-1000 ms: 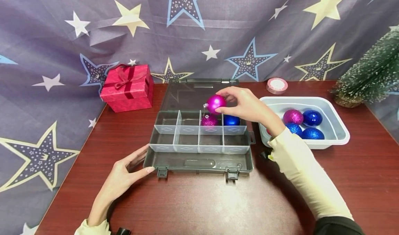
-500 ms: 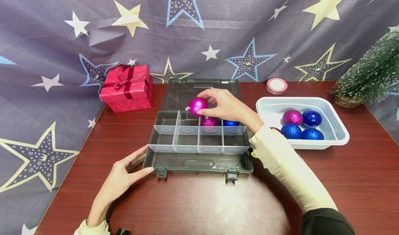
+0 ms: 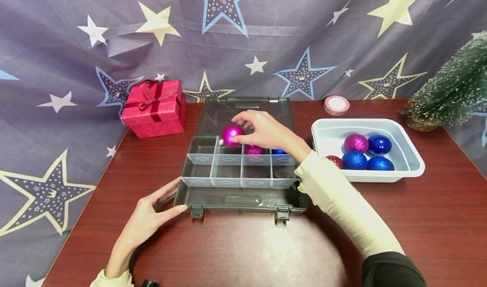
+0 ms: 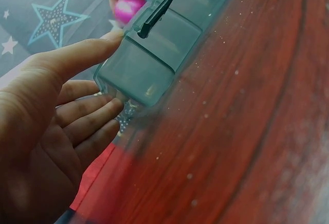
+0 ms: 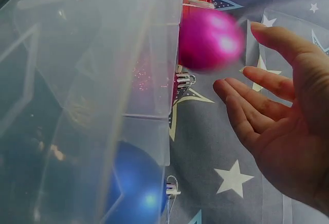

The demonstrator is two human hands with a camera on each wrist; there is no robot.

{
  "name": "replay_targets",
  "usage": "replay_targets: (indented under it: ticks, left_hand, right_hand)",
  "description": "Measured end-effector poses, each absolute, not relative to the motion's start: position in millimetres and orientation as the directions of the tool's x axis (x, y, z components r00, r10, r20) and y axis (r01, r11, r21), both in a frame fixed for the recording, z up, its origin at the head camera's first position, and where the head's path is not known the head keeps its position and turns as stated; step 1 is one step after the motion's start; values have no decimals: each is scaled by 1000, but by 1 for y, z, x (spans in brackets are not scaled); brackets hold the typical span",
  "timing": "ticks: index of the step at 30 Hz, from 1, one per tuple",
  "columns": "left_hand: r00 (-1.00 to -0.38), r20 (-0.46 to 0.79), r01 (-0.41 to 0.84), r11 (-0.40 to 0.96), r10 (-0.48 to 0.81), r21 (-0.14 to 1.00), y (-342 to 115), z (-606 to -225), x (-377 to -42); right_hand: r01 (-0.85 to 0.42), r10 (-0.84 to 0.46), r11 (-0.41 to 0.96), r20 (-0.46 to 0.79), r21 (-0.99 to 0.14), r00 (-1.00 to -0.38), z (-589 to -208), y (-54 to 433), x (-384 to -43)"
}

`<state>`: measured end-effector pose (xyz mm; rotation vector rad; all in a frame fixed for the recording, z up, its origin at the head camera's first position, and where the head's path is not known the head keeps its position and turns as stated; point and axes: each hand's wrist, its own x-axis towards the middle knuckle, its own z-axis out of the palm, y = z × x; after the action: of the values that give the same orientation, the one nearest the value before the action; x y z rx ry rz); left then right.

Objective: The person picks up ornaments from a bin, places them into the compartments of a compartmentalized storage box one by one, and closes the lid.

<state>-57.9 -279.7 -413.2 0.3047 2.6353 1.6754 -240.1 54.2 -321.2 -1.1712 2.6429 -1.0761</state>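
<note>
A shiny magenta Christmas ball [image 3: 232,135] is at the second back compartment of the grey divided box [image 3: 243,199]. My right hand [image 3: 266,130] is just beside it with fingers spread. In the right wrist view a gap shows between the fingertips [image 5: 221,86] and the blurred magenta ball [image 5: 211,41]. A glittery pink ball [image 3: 254,150] sits in the third back compartment, a blue ball [image 5: 136,185] in the fourth, partly behind my forearm in the head view. My left hand [image 3: 148,217] rests against the box's front left corner, thumb along the edge, fingers [image 4: 85,116] loosely extended.
A white tub [image 3: 405,149] at the right holds several pink, blue and red balls. Behind it lies a ribbon roll [image 3: 336,105]. A small frosted tree [image 3: 445,92] stands far right, a red gift box [image 3: 155,108] back left. The box's lid [image 3: 224,113] is raised behind it.
My right hand has carried the shiny magenta ball leftward and down, from above the third back compartment to the second, and its fingers have come off the ball. The left hand has stayed put.
</note>
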Motion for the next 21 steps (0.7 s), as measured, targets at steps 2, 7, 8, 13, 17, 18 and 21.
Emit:
replay_targets:
  ticks: [2, 7, 8, 13, 17, 18, 21]
  left_hand:
    - [-981, 100, 162, 409, 169, 898, -280, -413, -58]
    - [-978, 109, 172, 394, 178, 903, -280, -414, -58]
    - [-977, 111, 175, 390, 182, 904, -280, -415, -58]
    - [-976, 115, 180, 390, 183, 903, -279, -414, -58]
    - [-978, 109, 173, 406, 177, 897, -279, -413, -58]
    - [-979, 106, 170, 410, 175, 896, -279, -413, -58]
    - [-981, 97, 160, 416, 170, 895, -279, -412, -58]
  right_hand:
    - [-626, -668, 471, 212, -622, -713, -321, 55, -240]
    - [-624, -652, 478, 225, -618, -724, -321, 61, -238]
    - [-623, -648, 480, 228, -618, -726, -321, 64, -238]
    - [-612, -620, 493, 243, -618, -746, -321, 82, -233]
    - [-597, -587, 499, 261, -628, -766, -320, 101, -228]
    - [-591, -576, 504, 265, -630, -773, -319, 106, -227]
    - [-567, -544, 521, 264, -639, -797, -320, 121, -223]
